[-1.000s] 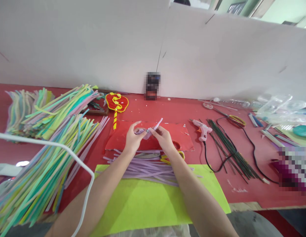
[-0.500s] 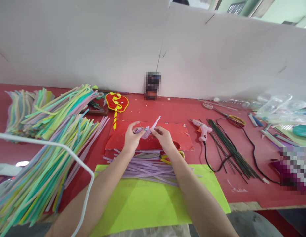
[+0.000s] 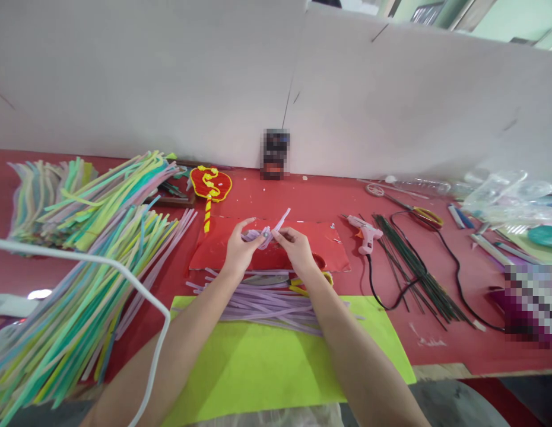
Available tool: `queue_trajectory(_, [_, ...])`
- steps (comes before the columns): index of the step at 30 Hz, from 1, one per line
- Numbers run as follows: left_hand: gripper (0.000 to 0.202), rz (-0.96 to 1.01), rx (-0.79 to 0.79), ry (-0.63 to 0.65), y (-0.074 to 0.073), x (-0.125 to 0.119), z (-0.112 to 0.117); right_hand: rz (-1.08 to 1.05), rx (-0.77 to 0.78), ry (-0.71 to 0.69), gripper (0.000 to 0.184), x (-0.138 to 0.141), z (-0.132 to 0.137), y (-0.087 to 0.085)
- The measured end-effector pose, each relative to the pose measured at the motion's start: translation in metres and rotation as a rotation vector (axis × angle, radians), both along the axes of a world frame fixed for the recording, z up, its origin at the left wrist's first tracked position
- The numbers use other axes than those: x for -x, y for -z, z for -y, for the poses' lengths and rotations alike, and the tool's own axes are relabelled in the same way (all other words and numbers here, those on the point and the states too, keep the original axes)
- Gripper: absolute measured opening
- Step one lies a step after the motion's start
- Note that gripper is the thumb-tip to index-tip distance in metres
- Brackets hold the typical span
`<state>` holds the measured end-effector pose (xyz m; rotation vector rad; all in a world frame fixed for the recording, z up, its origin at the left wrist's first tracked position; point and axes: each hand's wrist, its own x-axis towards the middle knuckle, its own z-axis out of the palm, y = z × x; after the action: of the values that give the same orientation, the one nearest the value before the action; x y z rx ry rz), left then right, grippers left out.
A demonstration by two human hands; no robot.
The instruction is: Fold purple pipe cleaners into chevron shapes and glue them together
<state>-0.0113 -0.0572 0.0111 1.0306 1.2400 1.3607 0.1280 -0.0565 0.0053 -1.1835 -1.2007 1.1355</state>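
My left hand (image 3: pixel 239 250) and my right hand (image 3: pixel 296 248) meet over a red felt sheet (image 3: pixel 333 249), both pinched on one bent lilac pipe cleaner (image 3: pixel 267 232). Its free end sticks up and to the right between my fingertips. Below my wrists lies a loose pile of lilac pipe cleaners (image 3: pixel 262 301), partly on a lime green sheet (image 3: pixel 258 367). Yellow-handled scissors (image 3: pixel 303 287) peek out under my right wrist.
A big heap of pastel pipe cleaners (image 3: pixel 75 261) fills the left. A red and yellow fan ornament (image 3: pixel 210 185) lies behind. On the right are a glue gun (image 3: pixel 365 233), dark green wires (image 3: pixel 414 273), a black cord, more scissors (image 3: pixel 421 214) and plastic bags (image 3: pixel 503 196). A white cable (image 3: pixel 124 273) crosses near-left.
My hands stay in place; the fingers shifted slightly as they work the lilac pipe cleaner, whose free end tilted a little.
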Motion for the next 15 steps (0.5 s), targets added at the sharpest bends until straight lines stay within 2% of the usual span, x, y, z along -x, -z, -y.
queue_trajectory(5, [0.058,0.007,-0.026,0.019,0.0009,0.0004,-0.0012,-0.009,-0.012,-0.034,0.031,0.0004,0.002,-0.0033])
queue_trajectory(15, [0.054,-0.115,-0.057,0.038,0.0037,0.0014,-0.0003,0.012,-0.03,-0.032,0.029,-0.0004,0.001,-0.0022])
